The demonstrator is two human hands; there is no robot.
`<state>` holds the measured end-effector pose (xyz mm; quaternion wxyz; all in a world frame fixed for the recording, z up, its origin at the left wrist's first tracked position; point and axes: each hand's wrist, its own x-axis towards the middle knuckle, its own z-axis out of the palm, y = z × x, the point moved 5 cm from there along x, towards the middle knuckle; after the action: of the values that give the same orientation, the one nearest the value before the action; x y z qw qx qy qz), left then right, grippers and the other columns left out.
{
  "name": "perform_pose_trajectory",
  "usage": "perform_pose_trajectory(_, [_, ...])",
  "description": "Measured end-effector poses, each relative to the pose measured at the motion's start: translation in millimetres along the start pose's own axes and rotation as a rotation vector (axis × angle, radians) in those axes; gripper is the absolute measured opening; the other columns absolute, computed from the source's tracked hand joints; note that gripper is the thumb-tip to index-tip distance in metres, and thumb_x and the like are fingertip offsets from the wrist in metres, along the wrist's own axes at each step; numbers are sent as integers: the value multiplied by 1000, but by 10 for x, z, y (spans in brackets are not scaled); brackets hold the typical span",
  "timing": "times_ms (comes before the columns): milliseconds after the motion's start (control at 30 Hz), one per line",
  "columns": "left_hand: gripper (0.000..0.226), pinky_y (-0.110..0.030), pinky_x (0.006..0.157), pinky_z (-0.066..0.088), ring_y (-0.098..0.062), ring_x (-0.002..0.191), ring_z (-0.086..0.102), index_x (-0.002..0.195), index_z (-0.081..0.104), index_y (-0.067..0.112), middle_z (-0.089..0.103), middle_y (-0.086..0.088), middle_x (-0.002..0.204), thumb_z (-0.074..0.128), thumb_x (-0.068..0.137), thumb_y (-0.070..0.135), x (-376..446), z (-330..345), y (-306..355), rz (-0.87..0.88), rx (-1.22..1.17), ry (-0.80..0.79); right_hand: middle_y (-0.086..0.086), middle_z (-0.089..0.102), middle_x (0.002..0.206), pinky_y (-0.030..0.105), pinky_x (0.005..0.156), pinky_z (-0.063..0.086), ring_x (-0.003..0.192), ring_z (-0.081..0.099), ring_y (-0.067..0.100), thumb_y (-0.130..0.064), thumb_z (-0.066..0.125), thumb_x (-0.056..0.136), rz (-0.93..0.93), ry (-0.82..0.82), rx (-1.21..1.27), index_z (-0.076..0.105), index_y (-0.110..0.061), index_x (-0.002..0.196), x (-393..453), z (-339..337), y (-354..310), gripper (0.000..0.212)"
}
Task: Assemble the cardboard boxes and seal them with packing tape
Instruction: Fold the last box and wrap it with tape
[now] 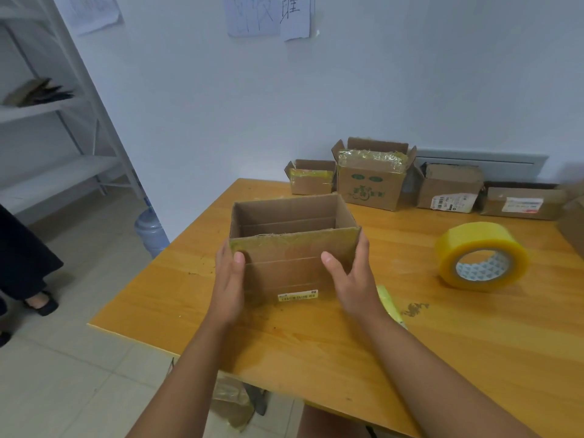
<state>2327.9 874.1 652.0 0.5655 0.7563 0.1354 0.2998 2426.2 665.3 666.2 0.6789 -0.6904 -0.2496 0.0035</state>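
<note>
Here the open-topped cardboard box (292,248) stands on the bench (347,343), clasped at its two ends by the left hand (229,279) and right hand (350,279), thumbs on the near wall, so squeezing could buckle it out of square before the tape roll (482,256) is used.

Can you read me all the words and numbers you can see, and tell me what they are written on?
Nothing here reads clearly enough to quote.
Barcode sticker on the held box: too small.
Green print on the tall back box: blurred.
White shipping labels on two other back boxes: too small.
Handwritten characters on the wall papers: cut off at the top edge, unreadable.
</note>
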Motion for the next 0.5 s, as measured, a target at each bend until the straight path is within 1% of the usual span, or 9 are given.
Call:
perform_pose_trajectory(33, [84,-19,111,33,4,138,33,153,27,35,32,12,155,36,84,81,-9,-14,41,28,3,15,-22,36,148,18,109,38,133,37,-12,-42,64,92,-22,14,-12,15,-57,140,16,-18,-29,70])
perform_pose_trajectory(67, [81,-15,106,34,8,137,32,153,25,38,31,16,156,40,84,77,-12,-23,92,46,-5,38,-17,32,153,26,113,38,138,34,-4,-50,62,89,-53,25,-33,14,-60,141,38,-32,-59,72])
perform_pose_trajectory(133, [81,-18,103,39,7,135,36,153,22,44,33,20,155,49,81,72,-10,-23,170,48,-22,77,-15,26,158,37,115,37,143,32,5,-58,58,85,-91,27,-59,13,-68,136,80,-39,-88,69])
perform_pose_trajectory(167, [80,-21,102,42,5,134,39,151,22,48,36,21,153,53,81,71,-14,-17,181,53,-16,83,-15,27,158,41,115,38,143,32,6,-60,57,85,-97,20,-69,14,-70,135,95,-31,-81,67])
perform_pose_trajectory(233, [70,-26,101,46,3,132,44,144,27,57,42,26,146,56,82,69,-38,-9,188,85,18,86,-13,33,156,46,113,39,143,35,10,-63,56,85,-100,8,-80,19,-68,136,94,-19,-58,63])
perform_pose_trajectory(300, [60,-31,101,47,0,130,47,139,35,58,47,23,143,57,83,68,-44,-18,154,101,45,86,-13,38,154,48,112,40,141,38,11,-64,55,86,-95,-6,-75,24,-68,136,92,-14,-28,59])
perform_pose_trajectory(367, [57,-33,102,48,0,130,47,137,41,53,47,23,144,56,84,68,-45,-28,130,101,54,83,-13,40,152,48,113,39,140,39,10,-63,54,86,-80,-19,-66,27,-70,133,96,-9,-22,55])
perform_pose_trajectory(433, [54,-30,101,46,3,131,44,133,45,53,43,24,147,54,83,69,-53,-37,133,98,69,92,-14,42,151,47,114,38,140,39,9,-63,54,86,-63,-32,-48,30,-71,131,108,1,-31,52])
perform_pose_trajectory(500, [43,-23,99,44,4,133,42,126,47,62,41,23,150,53,84,68,-65,-36,169,100,72,96,-14,45,149,46,114,38,139,40,9,-62,55,86,-39,-43,-15,35,-71,129,128,0,-29,48])
